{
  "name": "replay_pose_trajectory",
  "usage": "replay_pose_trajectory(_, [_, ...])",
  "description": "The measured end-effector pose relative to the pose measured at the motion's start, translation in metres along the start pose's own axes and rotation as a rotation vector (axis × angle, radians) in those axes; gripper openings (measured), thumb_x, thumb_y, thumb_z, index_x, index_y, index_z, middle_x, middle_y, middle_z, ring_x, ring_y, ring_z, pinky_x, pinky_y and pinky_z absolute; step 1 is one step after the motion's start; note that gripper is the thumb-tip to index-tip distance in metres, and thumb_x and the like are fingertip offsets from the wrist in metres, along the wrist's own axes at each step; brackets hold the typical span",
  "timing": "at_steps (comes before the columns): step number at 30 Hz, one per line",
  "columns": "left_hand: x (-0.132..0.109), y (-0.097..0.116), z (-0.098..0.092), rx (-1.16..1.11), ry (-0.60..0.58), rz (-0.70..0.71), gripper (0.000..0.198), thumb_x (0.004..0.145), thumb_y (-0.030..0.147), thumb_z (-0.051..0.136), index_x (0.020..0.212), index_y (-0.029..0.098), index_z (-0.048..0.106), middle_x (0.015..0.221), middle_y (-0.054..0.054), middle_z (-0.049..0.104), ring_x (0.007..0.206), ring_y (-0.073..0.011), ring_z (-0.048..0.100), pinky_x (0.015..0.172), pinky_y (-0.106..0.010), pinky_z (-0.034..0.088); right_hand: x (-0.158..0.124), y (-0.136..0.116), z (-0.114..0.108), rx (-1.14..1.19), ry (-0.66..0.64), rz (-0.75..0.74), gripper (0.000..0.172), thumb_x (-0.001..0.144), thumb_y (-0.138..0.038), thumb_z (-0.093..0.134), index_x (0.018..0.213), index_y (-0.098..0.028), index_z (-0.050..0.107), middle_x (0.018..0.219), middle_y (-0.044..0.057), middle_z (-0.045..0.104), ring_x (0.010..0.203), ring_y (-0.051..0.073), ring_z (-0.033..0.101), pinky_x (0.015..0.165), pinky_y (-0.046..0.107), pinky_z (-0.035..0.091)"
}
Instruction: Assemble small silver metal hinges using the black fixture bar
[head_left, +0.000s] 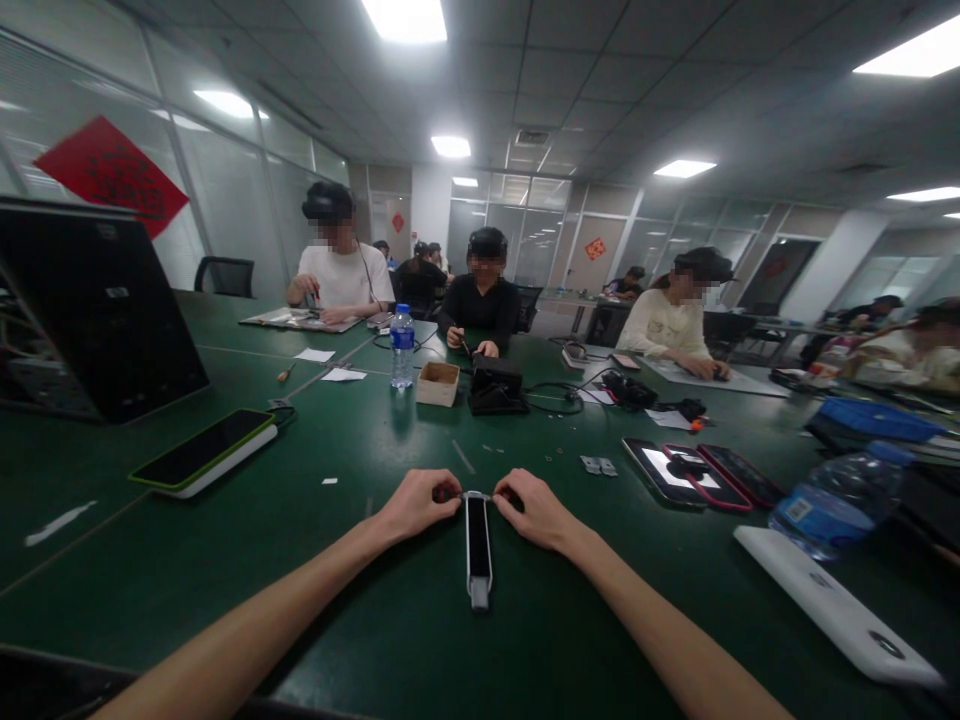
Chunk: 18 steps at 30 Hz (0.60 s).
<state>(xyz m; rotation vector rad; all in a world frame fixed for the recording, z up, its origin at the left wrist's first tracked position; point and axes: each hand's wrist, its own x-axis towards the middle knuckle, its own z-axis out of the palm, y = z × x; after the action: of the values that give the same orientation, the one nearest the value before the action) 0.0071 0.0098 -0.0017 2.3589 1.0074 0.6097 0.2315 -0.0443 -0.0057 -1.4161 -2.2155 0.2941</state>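
A slim device with a white frame and a black face (477,540) lies lengthwise on the green table in front of me, its grey end piece pointing towards me. My left hand (421,503) is closed in a pinch at the far left corner of this device. Opposite it, my right hand (534,508) pinches at the far right corner. The fingertips of both hands come right up to the device's far end. Whatever sits between them is too small to make out. Both forearms reach in from the bottom edge.
On the green table (375,640) stand an open cardboard box (437,385), a water bottle (402,348) and a black stand (498,385). Phones (664,470), a large bottle (840,500) and a white slab (832,605) lie right. A green-edged device (206,450) lies left. Several people work beyond.
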Motion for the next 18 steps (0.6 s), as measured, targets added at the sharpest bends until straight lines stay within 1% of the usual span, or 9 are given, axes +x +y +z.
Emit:
replay_pose_trajectory(2, [0.000,0.000,0.000,0.000,-0.003,0.003,0.018,0.076,0.026,0.057,0.086,0.016,0.067,0.072,0.000,0.065,0.063,-0.0128,0.056,0.059,-0.021,0.043,0.003,0.011,-0.004,-0.055,0.058,0.030,0.020,0.089,-0.030,0.046,0.088,-0.015,0.060,0.086,0.006,0.058,0.081,0.017,0.053,0.073,0.030,0.045])
replay_pose_trajectory(4, [0.000,0.000,0.000,0.000,0.000,0.007,0.018,0.077,0.027,0.057,0.087,0.016,0.067,0.073,0.000,0.065,0.064,-0.0130,0.057,0.059,-0.022,0.043,0.009,0.030,-0.012,-0.163,0.133,0.110,0.022,0.091,-0.029,0.043,0.089,-0.015,0.059,0.088,0.007,0.059,0.084,0.018,0.054,0.077,0.030,0.044])
replay_pose_trajectory(6, [0.000,0.000,-0.001,-0.001,0.000,0.009,0.018,0.077,0.027,0.057,0.087,0.015,0.067,0.075,0.000,0.064,0.064,-0.0132,0.057,0.060,-0.022,0.043,0.019,0.056,-0.024,-0.311,0.167,0.264,0.024,0.092,-0.027,0.039,0.094,-0.015,0.060,0.096,0.009,0.060,0.091,0.018,0.054,0.081,0.029,0.043])
replay_pose_trajectory(7, [0.001,0.000,-0.001,-0.002,-0.002,0.011,0.018,0.078,0.027,0.057,0.087,0.015,0.067,0.075,0.000,0.064,0.065,-0.0132,0.057,0.060,-0.022,0.043,0.024,0.070,-0.031,-0.404,0.155,0.390,0.024,0.092,-0.027,0.038,0.098,-0.016,0.059,0.100,0.009,0.060,0.095,0.018,0.054,0.083,0.028,0.042])
replay_pose_trajectory(9, [0.001,0.000,-0.001,-0.009,-0.003,0.012,0.019,0.078,0.028,0.057,0.087,0.015,0.067,0.075,-0.001,0.064,0.065,-0.0131,0.056,0.060,-0.022,0.043,0.035,0.100,-0.046,-0.472,0.168,0.508,0.027,0.092,-0.022,0.037,0.105,-0.013,0.059,0.107,0.013,0.059,0.101,0.021,0.054,0.086,0.032,0.040])
replay_pose_trajectory(11, [0.001,-0.001,-0.001,-0.021,-0.008,0.011,0.020,0.079,0.028,0.056,0.088,0.015,0.067,0.076,-0.001,0.064,0.065,-0.0128,0.056,0.060,-0.022,0.043,0.044,0.128,-0.059,-0.507,0.154,0.596,0.028,0.091,-0.020,0.039,0.108,-0.011,0.059,0.108,0.016,0.059,0.104,0.024,0.053,0.087,0.034,0.040])
replay_pose_trajectory(13, [0.002,-0.001,-0.001,-0.031,-0.017,0.002,0.020,0.079,0.029,0.056,0.088,0.015,0.066,0.077,-0.001,0.064,0.065,-0.0127,0.056,0.060,-0.021,0.043,0.052,0.152,-0.067,-0.515,0.114,0.652,0.028,0.089,-0.018,0.043,0.110,-0.012,0.060,0.110,0.017,0.059,0.105,0.025,0.054,0.087,0.033,0.040])
replay_pose_trajectory(15, [0.002,-0.001,-0.002,-0.030,-0.026,-0.012,0.020,0.079,0.029,0.056,0.088,0.015,0.066,0.078,-0.001,0.064,0.066,-0.0127,0.056,0.059,-0.021,0.043,0.058,0.171,-0.071,-0.504,0.056,0.673,0.027,0.087,-0.017,0.048,0.109,-0.013,0.062,0.111,0.016,0.060,0.106,0.024,0.055,0.086,0.030,0.041])
replay_pose_trajectory(18, [0.002,0.000,-0.003,-0.021,-0.037,-0.032,0.020,0.079,0.029,0.056,0.088,0.015,0.066,0.079,-0.001,0.064,0.067,-0.0127,0.056,0.060,-0.021,0.043,0.064,0.191,-0.071,-0.478,-0.021,0.700,0.022,0.084,-0.017,0.053,0.102,-0.016,0.066,0.107,0.013,0.064,0.105,0.023,0.057,0.085,0.028,0.042])
